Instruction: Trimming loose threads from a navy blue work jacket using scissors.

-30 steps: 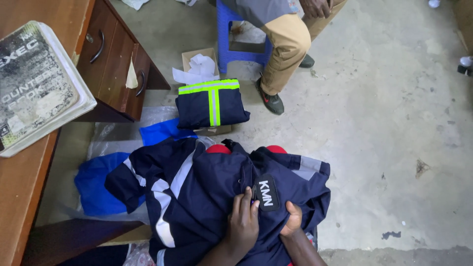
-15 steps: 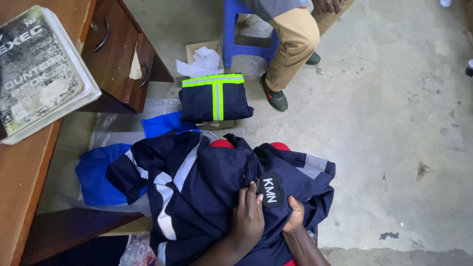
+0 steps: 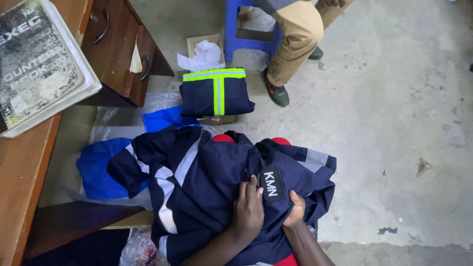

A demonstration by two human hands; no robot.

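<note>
A dark navy work jacket point(image 3: 212, 182) with grey reflective stripes and a black chest patch lies bunched on my lap, over something red. My left hand point(image 3: 248, 212) presses flat on the fabric just left of the patch, fingers spread. My right hand point(image 3: 295, 209) grips a fold of the jacket right of the patch, fingers tucked under the cloth. A folded navy garment with bright yellow-green stripes point(image 3: 215, 91) rests on a flat box on the floor ahead.
A wooden desk point(image 3: 19, 167) with a worn book point(image 3: 37, 64) stands at the left, its drawers point(image 3: 120, 54) beyond. Blue cloth in clear plastic point(image 3: 101, 167) lies on the floor. A seated person's leg point(image 3: 290, 44), a blue plastic stool point(image 3: 246, 29) and a small cardboard box point(image 3: 204, 49) are ahead.
The view has shifted slightly; both hands stay on the jacket by the patch, the left hand sliding a little lower.
</note>
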